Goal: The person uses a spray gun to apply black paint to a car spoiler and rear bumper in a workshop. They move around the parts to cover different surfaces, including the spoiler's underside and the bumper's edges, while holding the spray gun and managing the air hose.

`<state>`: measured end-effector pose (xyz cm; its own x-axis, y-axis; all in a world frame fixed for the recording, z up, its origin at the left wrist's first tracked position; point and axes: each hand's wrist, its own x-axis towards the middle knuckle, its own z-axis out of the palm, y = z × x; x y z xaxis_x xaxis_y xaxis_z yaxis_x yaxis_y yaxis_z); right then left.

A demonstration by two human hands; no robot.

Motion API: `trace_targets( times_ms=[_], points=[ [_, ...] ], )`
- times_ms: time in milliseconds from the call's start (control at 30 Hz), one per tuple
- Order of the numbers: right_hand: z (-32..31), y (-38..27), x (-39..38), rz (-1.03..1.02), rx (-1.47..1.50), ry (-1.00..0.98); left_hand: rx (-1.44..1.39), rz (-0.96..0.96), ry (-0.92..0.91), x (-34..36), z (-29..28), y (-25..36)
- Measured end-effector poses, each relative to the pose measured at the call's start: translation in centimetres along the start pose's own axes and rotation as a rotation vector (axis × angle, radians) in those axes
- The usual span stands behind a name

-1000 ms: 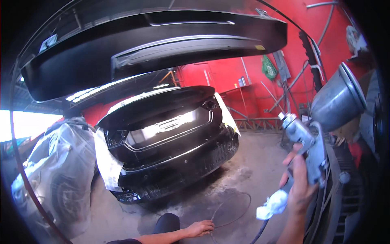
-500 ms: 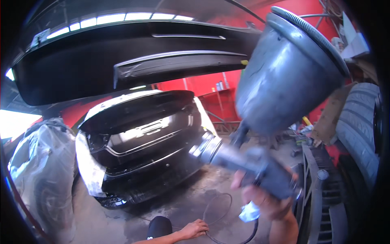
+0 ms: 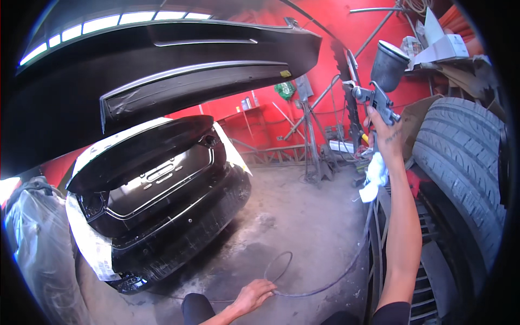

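Observation:
Raised at the right, my right hand (image 3: 387, 135) is closed around the handle of a metal spray gun (image 3: 374, 99). A grey paint cup (image 3: 389, 66) sits on top of the gun, whose nozzle points left. White cloth or paper (image 3: 375, 176) is wrapped around the line below the handle. From there an air hose (image 3: 338, 284) curves down to my left hand (image 3: 254, 295), low in the middle, where the fingers are closed on it. Left of my hands stands the rear of a black car (image 3: 179, 184), partly masked in white. Above it hangs a long black body panel (image 3: 216, 54).
Plastic sheeting (image 3: 38, 244) covers something at the far left. A large tire (image 3: 460, 162) and a slatted metal frame (image 3: 428, 244) stand close on my right. A metal stand (image 3: 311, 130) is before the red wall (image 3: 271, 127). The hose forms a loop on the concrete floor (image 3: 303, 216).
My right hand has carried the spray gun up, right and farther away, so it looks much smaller. The view has swung right. My left hand stays on the hose.

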<state>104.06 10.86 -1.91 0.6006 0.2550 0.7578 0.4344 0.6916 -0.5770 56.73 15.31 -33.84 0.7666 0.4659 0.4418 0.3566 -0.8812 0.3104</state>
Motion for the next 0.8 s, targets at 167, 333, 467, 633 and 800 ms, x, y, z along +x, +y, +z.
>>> trace_targets(
  times_ms=[167,333,467,633,800],
  points=[
    [0.4,2.6,6.2,0.005,-0.135,0.082,-0.073,-0.058,0.068,1.0,-1.9,1.8],
    [-0.3,4.3,9.2,-0.111,-0.340,0.262,-0.114,-0.086,0.053,1.7,-2.7,4.2],
    [0.6,-1.0,3.9,0.016,-0.137,0.129,-0.097,-0.101,-0.045,-0.1,-2.0,2.6],
    [-0.7,-6.6,-3.0,-0.018,0.037,-0.044,-0.063,-0.036,-0.172,-1.8,-0.5,1.0],
    [-1.5,-12.1,-9.5,-0.040,0.164,-0.201,-0.036,0.018,-0.269,-1.9,0.6,0.5]
  ],
)
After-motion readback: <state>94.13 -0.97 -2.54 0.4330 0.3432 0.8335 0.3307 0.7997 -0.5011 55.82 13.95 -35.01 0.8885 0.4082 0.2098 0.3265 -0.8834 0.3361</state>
